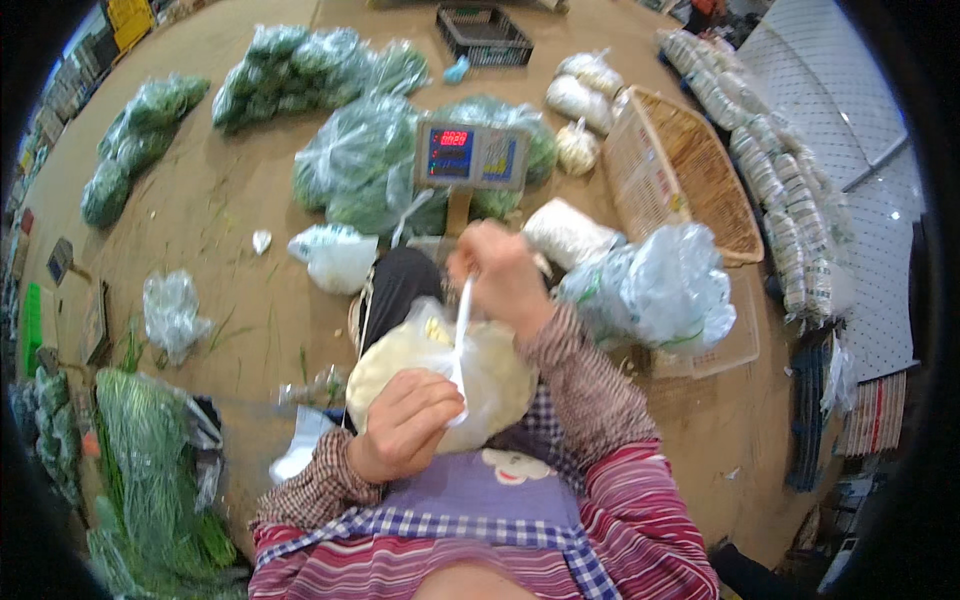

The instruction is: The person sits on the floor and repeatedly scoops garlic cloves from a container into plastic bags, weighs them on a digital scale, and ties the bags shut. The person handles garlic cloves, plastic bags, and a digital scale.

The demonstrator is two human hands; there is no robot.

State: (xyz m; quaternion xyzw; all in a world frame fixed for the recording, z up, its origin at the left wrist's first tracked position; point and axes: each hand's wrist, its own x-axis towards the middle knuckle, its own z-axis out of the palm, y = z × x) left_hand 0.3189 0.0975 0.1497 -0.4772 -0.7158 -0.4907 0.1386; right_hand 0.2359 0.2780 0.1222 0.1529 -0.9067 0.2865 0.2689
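Observation:
A clear plastic bag (410,350) full of small pale-yellow pieces, which look like peeled garlic cloves, rests on my lap. Its twisted white neck or handle strip (464,315) is stretched between my hands. My left hand (408,422) is closed in a pinch on the lower end of the strip, against the bag's near side. Higher up, my right hand (503,278) grips the strip's upper end with bent fingers. Just beyond my right hand stands a weighing scale's display (472,155) with lit red digits.
Beyond the scale lie bags of green vegetables (360,150). To the right are a tipped beige plastic basket (655,170), a bluish bag bundle (660,290) and a white sack (570,235). Bagged long greens (150,450) lie at left. A black crate (485,38) sits far back.

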